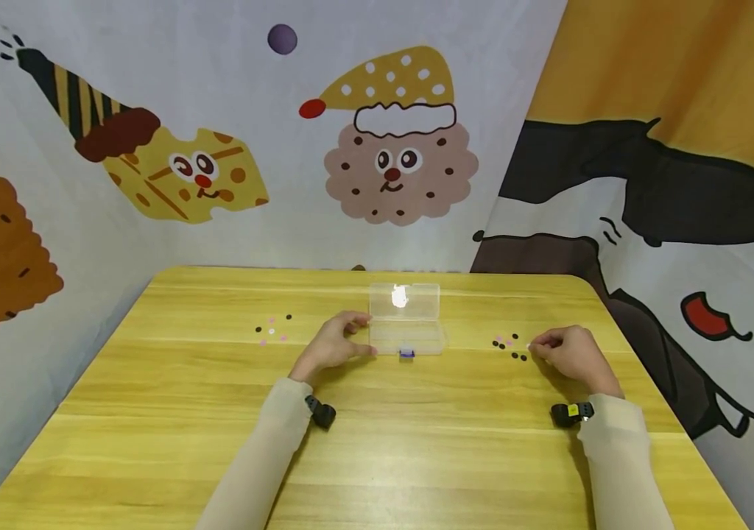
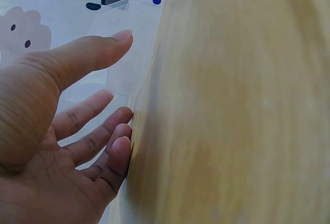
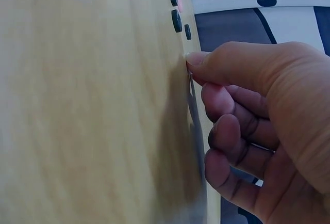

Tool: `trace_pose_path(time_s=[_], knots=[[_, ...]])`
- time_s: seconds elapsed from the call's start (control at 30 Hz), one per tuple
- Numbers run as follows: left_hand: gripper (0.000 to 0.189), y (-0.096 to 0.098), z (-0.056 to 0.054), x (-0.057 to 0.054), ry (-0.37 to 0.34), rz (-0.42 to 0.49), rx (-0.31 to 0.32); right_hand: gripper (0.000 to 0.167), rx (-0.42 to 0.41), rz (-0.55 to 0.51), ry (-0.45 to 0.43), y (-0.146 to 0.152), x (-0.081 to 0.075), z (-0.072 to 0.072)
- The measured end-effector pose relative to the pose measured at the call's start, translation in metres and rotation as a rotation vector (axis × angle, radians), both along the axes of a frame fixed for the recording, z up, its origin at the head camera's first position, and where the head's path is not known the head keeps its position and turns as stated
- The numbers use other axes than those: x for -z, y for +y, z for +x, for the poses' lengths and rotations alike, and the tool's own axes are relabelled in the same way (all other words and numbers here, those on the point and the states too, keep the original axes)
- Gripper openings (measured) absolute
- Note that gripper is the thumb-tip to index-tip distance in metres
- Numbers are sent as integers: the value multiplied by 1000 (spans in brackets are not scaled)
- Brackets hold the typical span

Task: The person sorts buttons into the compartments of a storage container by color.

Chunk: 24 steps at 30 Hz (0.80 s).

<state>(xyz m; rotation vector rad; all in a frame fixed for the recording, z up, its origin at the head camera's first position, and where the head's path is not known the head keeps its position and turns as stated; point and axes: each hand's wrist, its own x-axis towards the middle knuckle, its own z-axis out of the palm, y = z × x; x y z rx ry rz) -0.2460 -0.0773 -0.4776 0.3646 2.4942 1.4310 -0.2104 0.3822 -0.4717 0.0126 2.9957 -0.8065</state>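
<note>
A clear plastic box (image 1: pixel 406 336) with a blue-purple latch (image 1: pixel 406 354) lies with its lid (image 1: pixel 410 302) raised at the back. My left hand (image 1: pixel 335 341) is at the box's left side, thumb near the front corner and fingers by the hinge. In the left wrist view its fingers are relaxed and spread from the thumb. On the right, my right hand (image 1: pixel 574 357) pinches a small white disc (image 1: pixel 529 347) at the tabletop, mostly hidden by thumb and forefinger. Several black discs (image 1: pixel 515 355) and pink discs (image 1: pixel 499 338) lie just left of those fingertips.
Left of my left hand, more black discs (image 1: pixel 258 329), pink discs (image 1: pixel 283 338) and a white disc (image 1: pixel 272 331) are scattered on the wooden table (image 1: pixel 377 456). A cartoon-printed cloth (image 1: pixel 284 184) hangs behind the table's back edge.
</note>
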Motion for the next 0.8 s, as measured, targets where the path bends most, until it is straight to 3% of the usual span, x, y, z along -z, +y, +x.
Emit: trace_pose_path(time_s=[0.8], knots=[[67,1,-1,1,-21,-10,-12,23,17,-11,-30,-1,0,0]])
